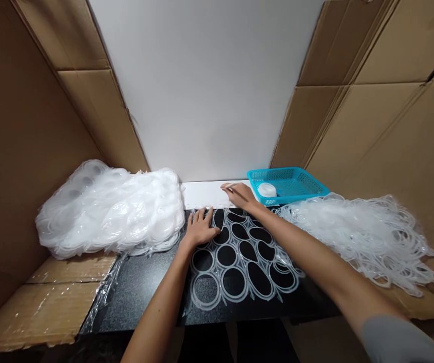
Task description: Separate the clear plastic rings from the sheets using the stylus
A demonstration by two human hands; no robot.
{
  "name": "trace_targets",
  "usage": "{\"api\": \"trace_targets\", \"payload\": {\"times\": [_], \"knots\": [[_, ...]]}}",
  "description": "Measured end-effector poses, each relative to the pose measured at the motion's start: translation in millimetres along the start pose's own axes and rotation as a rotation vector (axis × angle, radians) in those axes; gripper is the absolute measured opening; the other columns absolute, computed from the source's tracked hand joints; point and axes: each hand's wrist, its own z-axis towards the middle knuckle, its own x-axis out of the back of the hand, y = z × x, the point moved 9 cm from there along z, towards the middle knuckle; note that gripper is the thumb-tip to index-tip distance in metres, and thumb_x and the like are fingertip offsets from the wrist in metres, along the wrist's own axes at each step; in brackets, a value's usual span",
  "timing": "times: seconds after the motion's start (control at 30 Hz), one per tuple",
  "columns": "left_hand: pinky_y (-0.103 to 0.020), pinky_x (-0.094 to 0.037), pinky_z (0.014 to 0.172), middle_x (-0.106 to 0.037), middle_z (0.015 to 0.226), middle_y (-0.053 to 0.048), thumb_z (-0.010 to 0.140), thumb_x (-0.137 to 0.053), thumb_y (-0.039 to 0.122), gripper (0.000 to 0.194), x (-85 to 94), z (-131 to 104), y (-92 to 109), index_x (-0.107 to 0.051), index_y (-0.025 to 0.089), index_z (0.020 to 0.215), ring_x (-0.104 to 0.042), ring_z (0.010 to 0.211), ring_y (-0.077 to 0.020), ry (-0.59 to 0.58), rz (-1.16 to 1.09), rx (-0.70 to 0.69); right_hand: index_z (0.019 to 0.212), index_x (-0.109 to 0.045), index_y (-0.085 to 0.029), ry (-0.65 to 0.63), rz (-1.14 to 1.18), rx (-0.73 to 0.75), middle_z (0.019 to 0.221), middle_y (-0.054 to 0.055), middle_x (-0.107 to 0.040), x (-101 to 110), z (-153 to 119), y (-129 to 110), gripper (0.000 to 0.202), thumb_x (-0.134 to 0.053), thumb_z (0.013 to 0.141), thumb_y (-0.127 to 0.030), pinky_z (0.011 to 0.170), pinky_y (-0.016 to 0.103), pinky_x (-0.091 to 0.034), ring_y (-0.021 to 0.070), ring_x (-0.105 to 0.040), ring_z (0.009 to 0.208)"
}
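In the head view, a translucent plastic sheet with rows of round cut-out holes lies on the dark tabletop in front of me. My left hand rests flat on the sheet's far left part, fingers spread and pointing away from me. My right hand is over the white strip at the back of the table, beyond the sheet's far edge. Its fingers are pinched together; what they hold, if anything, is too small to make out. Close to its right stands a blue plastic basket with some white round discs inside.
A high pile of white translucent sheets is on the left. On the right lies a loose heap of sheets with open rings. Cardboard walls stand at both sides, with a pale grey panel at the back.
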Motion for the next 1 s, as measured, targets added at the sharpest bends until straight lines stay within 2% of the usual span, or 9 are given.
{"api": "trace_targets", "payload": {"times": [0.1,0.2,0.3,0.4,0.5,0.63,0.77,0.83,1.0], "knots": [[-0.063,-0.020,0.128,-0.038,0.170,-0.018,0.085,-0.065,0.048,0.085,1.7,-1,-1,-0.037,0.024,0.161,-0.032,0.159,-0.0403,0.038,-0.019,-0.016,0.109,-0.083,-0.029,0.154,-0.090,-0.133,0.114,0.005,-0.082,23,8,12,0.026,-0.058,0.103,-0.035,0.096,0.040,-0.058,0.0297,-0.076,0.110],[-0.062,-0.021,0.127,-0.042,0.168,-0.017,0.084,-0.066,0.047,0.084,5.2,-2,-1,-0.040,0.024,0.159,-0.036,0.156,-0.0405,0.087,-0.047,-0.039,0.113,-0.082,-0.028,0.255,0.038,-0.095,0.118,0.004,-0.081,35,-10,6,0.031,-0.053,0.105,-0.035,0.096,0.036,-0.058,0.0258,-0.077,0.104],[-0.061,-0.023,0.127,-0.047,0.164,-0.018,0.088,-0.063,0.048,0.075,11.2,-1,-2,-0.044,0.022,0.156,-0.039,0.153,-0.0398,0.150,-0.075,-0.052,0.114,-0.082,-0.026,0.042,0.207,0.007,0.117,0.005,-0.081,13,-45,-11,0.032,-0.054,0.104,-0.039,0.095,0.036,-0.059,0.0231,-0.077,0.095],[-0.060,-0.027,0.125,-0.053,0.157,-0.017,0.092,-0.061,0.046,0.064,19.2,-1,-2,-0.052,0.022,0.150,-0.044,0.149,-0.0388,0.210,-0.096,-0.060,0.111,-0.083,-0.029,-0.234,0.312,0.099,0.118,0.002,-0.081,-17,-88,-30,0.025,-0.061,0.100,-0.036,0.106,0.040,-0.056,0.0242,-0.075,0.112],[-0.060,-0.033,0.121,-0.059,0.149,-0.015,0.092,-0.062,0.042,0.051,28.4,-3,2,-0.061,0.023,0.139,-0.050,0.142,-0.0375,0.252,-0.116,-0.088,0.104,-0.083,-0.029,-0.258,0.401,0.041,0.116,0.003,-0.081,-28,-113,-29,0.023,-0.061,0.100,-0.035,0.110,0.044,-0.054,0.0250,-0.075,0.113],[-0.057,-0.034,0.122,-0.063,0.142,-0.011,0.090,-0.060,0.031,0.037,40.9,-11,13,-0.069,0.025,0.125,-0.053,0.138,-0.0331,0.283,-0.150,-0.168,0.098,-0.082,-0.027,-0.247,0.479,-0.008,0.111,0.005,-0.082,-31,-121,-25,0.020,-0.065,0.099,-0.036,0.104,0.042,-0.057,0.0254,-0.076,0.107],[-0.051,-0.045,0.117,-0.071,0.129,-0.008,0.079,-0.061,0.020,0.043,37.1,-16,26,-0.074,0.026,0.120,-0.062,0.128,-0.0296,0.154,-0.218,-0.307,0.093,-0.081,-0.025,-0.239,0.448,0.007,0.103,0.005,-0.082,-27,-122,-26,0.018,-0.066,0.097,-0.034,0.103,0.041,-0.057,0.0251,-0.076,0.101],[-0.051,-0.048,0.116,-0.069,0.135,-0.009,0.075,-0.066,0.021,0.053,29.9,-17,28,-0.073,0.027,0.127,-0.061,0.132,-0.0320,0.051,-0.265,-0.337,0.092,-0.080,-0.024,-0.241,0.436,0.006,0.101,0.004,-0.082,-26,-123,-27,0.018,-0.065,0.097,-0.033,0.101,0.040,-0.057,0.0246,-0.076,0.098],[-0.057,-0.043,0.121,-0.059,0.150,-0.010,0.075,-0.082,0.040,0.071,19.5,-18,30,-0.063,0.031,0.143,-0.051,0.144,-0.0363,-0.018,-0.284,-0.316,0.094,-0.079,-0.023,-0.223,0.434,-0.002,0.100,0.005,-0.081,-24,-123,-27,0.016,-0.065,0.095,-0.032,0.096,0.039,-0.057,0.0249,-0.075,0.097]]}}
